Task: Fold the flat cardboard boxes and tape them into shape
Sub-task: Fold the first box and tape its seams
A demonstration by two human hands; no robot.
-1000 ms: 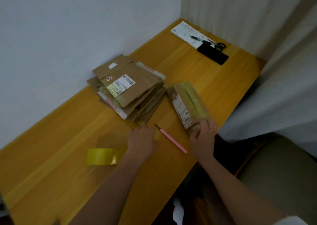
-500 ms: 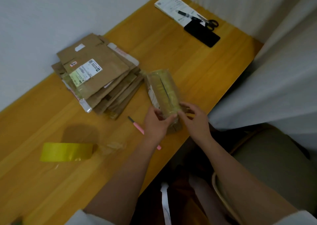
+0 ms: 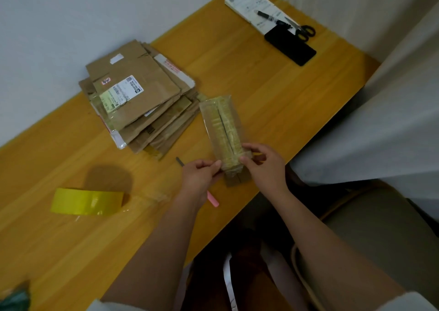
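Roll of yellow tape: on the wooden table, far left, well apart from my hands.

Stack of flat cardboard boxes: against the wall, the top one bearing a white label.

Pink knife: on the table, mostly hidden under my left wrist.

My left hand: fingers curled, pinching the left side of the box's near end.

Taped box: long and narrow, folded up, wrapped in tape, lying just right of the stack near the table's front edge.

My right hand: thumb and fingers pinching the same end from the right.

Paper pad, pen, scissors, black phone: far corner, together.
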